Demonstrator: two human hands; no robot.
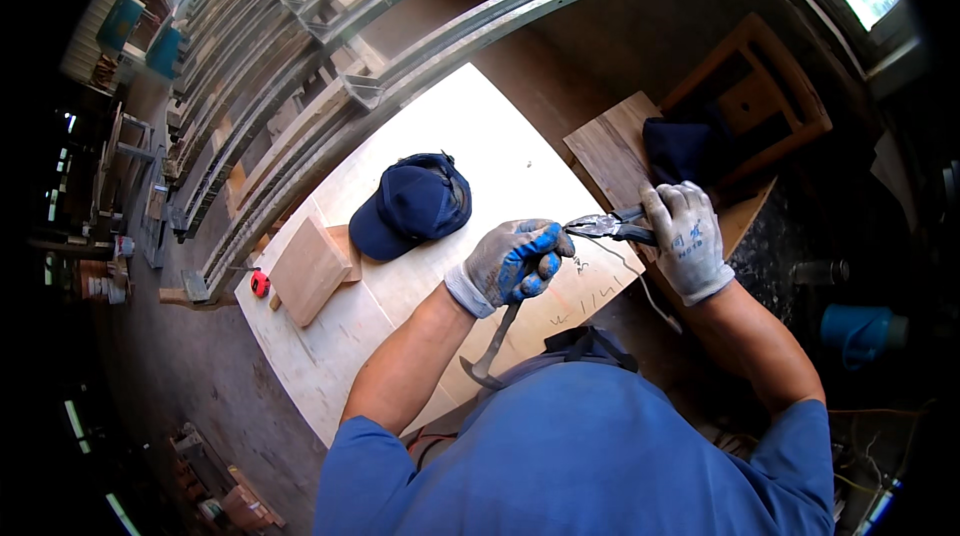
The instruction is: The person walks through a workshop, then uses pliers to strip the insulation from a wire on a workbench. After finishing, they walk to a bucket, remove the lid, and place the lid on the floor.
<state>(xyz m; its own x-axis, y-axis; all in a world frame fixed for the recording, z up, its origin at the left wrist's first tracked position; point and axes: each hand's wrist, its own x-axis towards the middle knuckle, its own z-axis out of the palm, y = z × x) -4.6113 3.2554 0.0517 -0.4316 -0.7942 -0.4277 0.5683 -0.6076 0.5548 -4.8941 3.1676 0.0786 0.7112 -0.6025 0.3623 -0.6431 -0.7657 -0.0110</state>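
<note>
My left hand [515, 261], in a grey glove with blue fingertips, is closed on a curved metal piece [492, 348] that hangs down toward my chest. My right hand [688, 236], in a grey glove, grips the handles of a pair of pliers [605, 227]. The plier jaws point left and reach the fingertips of my left hand. A thin wire [640, 281] trails down from the jaws over the edge of the pale plywood sheet [470, 146]. Both hands are above the sheet's near right corner.
A dark blue cap [412, 206] lies on the sheet, with a wooden block [310, 269] and a red tape measure [259, 284] further left. Long curved metal rails [330, 86] are stacked beyond. A wooden stool frame [755, 101] and a dark cloth [680, 148] sit at right.
</note>
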